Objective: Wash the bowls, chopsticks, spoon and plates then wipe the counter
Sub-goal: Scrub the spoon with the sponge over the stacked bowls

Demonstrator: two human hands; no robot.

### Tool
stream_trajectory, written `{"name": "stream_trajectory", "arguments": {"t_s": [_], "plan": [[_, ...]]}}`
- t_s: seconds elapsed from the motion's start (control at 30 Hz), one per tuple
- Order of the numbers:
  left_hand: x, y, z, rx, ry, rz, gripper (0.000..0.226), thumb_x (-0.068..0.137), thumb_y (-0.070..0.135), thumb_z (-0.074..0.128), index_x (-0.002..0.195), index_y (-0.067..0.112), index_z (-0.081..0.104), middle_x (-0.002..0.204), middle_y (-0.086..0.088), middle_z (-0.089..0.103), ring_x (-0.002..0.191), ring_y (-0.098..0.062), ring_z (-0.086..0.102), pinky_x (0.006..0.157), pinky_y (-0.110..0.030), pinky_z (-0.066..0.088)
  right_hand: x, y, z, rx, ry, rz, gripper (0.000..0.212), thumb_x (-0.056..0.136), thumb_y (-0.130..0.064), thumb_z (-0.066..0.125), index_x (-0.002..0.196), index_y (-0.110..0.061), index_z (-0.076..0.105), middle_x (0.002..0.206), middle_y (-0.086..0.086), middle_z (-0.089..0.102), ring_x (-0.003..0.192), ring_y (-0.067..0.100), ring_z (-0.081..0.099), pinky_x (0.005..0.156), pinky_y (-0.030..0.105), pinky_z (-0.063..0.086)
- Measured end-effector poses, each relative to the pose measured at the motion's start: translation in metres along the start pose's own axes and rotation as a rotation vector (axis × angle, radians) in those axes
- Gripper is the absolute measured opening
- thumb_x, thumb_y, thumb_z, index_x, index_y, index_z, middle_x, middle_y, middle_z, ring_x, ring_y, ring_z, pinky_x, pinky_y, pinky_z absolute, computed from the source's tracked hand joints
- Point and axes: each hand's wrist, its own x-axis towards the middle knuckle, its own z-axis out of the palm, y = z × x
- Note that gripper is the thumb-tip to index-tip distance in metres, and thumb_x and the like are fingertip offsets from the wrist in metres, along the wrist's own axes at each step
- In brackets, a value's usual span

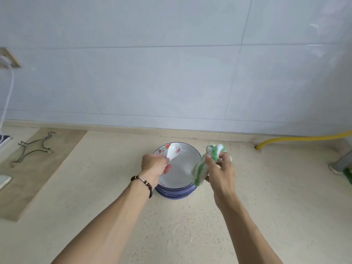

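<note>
A: Going left to right, what's on the surface (114,187)?

B: Far left, a bent wire rack (34,147) lies on a wooden board (38,178), well apart from the work. In the middle sits a stack of plates (176,191) with blue rims, with 1 pale dish on top.

A: And the hands?

B: The left hand (155,166), bead bracelet (144,184) at the wrist, curls its fingers round the handle of the white spoon (173,150), whose scoop points up and away over the far rim of the stack. The right hand (221,168) pinches a green and white scrubbing cloth (204,164), bunched, just beside the spoon and above the stack's right edge. Spoon and cloth are apart.

A: So the step in hand?

B: Scrubbing the spoon, I'd judge. To do it well, keep the handle steady and low over the plates so drips fall there, wrap the cloth round the scoop, and rub inside and outside, then draw it down the handle, shifting the grip to reach the covered part.

A: Anything to the right?

B: A yellow hose (304,139) runs along the wall. I see no chopsticks, and the wiping is not yet done.
</note>
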Motion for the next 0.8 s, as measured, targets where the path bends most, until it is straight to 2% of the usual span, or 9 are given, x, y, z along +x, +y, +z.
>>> {"name": "stream_trajectory", "arguments": {"t_s": [0.07,0.17,0.23,0.3,0.4,0.47,0.53,0.63,0.8], "plan": [[-0.014,0.009,-0.004,0.005,-0.055,0.067,0.008,0.095,-0.001,0.063,0.097,0.007,0.066,0.076,-0.01,0.064,0.038,-0.006,0.057,0.032,-0.013,0.035,-0.006,-0.006,0.019,0.124,-0.086,0.047,0.013,0.086,-0.026,0.064,0.091,-0.015,0.058,0.088,0.009,0.065,0.085,0.03,0.062,0.08,0.051,0.053],[-0.026,0.018,-0.008,-0.008,-0.151,0.148,0.006,0.092,0.003,0.069,0.096,0.0,0.072,0.064,-0.004,0.067,0.04,-0.004,0.055,0.041,-0.017,0.042,-0.019,-0.02,0.048,0.347,-0.206,0.181,0.015,0.089,-0.011,0.056,0.083,-0.012,0.07,0.073,0.005,0.067,0.086,0.027,0.063,0.086,0.042,0.05],[-0.029,0.023,-0.014,-0.032,-0.177,0.161,0.005,0.091,0.002,0.07,0.095,0.001,0.073,0.063,-0.003,0.068,0.046,-0.008,0.056,0.047,-0.022,0.046,-0.02,-0.025,0.058,0.475,-0.149,0.227,0.02,0.095,-0.004,0.053,0.093,-0.004,0.073,0.086,0.005,0.076,0.097,0.028,0.069,0.093,0.043,0.055],[-0.033,0.027,-0.023,-0.063,-0.227,0.171,0.007,0.093,-0.001,0.066,0.09,0.003,0.071,0.066,-0.005,0.067,0.049,-0.009,0.056,0.047,-0.021,0.044,-0.018,-0.027,0.065,0.513,-0.052,0.18,0.008,0.094,-0.002,0.063,0.1,-0.007,0.066,0.101,0.015,0.071,0.092,0.03,0.069,0.086,0.044,0.059],[-0.043,0.031,-0.035,-0.03,-0.325,0.238,0.009,0.093,-0.005,0.064,0.09,0.001,0.069,0.064,-0.006,0.061,0.052,-0.012,0.054,0.043,-0.02,0.039,-0.014,-0.027,0.077,0.573,0.039,0.213,0.04,0.09,-0.004,0.073,0.119,-0.014,0.049,0.105,0.018,0.063,0.081,0.026,0.067,0.076,0.04,0.057],[-0.045,0.032,-0.042,0.023,-0.32,0.278,0.005,0.092,-0.005,0.066,0.094,0.0,0.068,0.061,-0.005,0.06,0.051,-0.012,0.054,0.044,-0.021,0.039,-0.018,-0.028,0.086,0.666,-0.022,0.291,0.049,0.094,-0.008,0.068,0.134,-0.019,0.043,0.115,0.021,0.063,0.088,0.028,0.067,0.077,0.04,0.057],[-0.044,0.033,-0.049,0.128,-0.313,0.323,0.008,0.092,-0.001,0.068,0.099,-0.002,0.068,0.062,-0.005,0.063,0.051,-0.011,0.057,0.046,-0.023,0.042,-0.023,-0.027,0.09,0.703,-0.074,0.319,0.041,0.099,-0.006,0.061,0.138,-0.012,0.047,0.12,0.03,0.062,0.092,0.033,0.065,0.073,0.039,0.057],[-0.05,0.034,-0.059,0.425,-0.251,0.457,0.014,0.097,0.021,0.066,0.095,0.007,0.069,0.07,-0.008,0.072,0.05,-0.012,0.064,0.05,-0.026,0.053,-0.023,-0.028,0.092,0.662,-0.021,0.237,0.018,0.099,0.001,0.056,0.117,0.003,0.056,0.099,0.024,0.065,0.076,0.028,0.065,0.064,0.033,0.056],[-0.054,0.042,-0.065,0.805,-0.286,0.614,0.043,0.105,0.036,0.047,0.08,0.007,0.067,0.078,-0.015,0.071,0.069,-0.03,0.068,0.063,-0.037,0.053,-0.026,-0.035,0.096,0.779,-0.033,0.218,0.026,0.098,0.003,0.057,0.122,-0.005,0.055,0.092,0.014,0.066,0.068,0.023,0.067,0.058,0.031,0.056]]}}
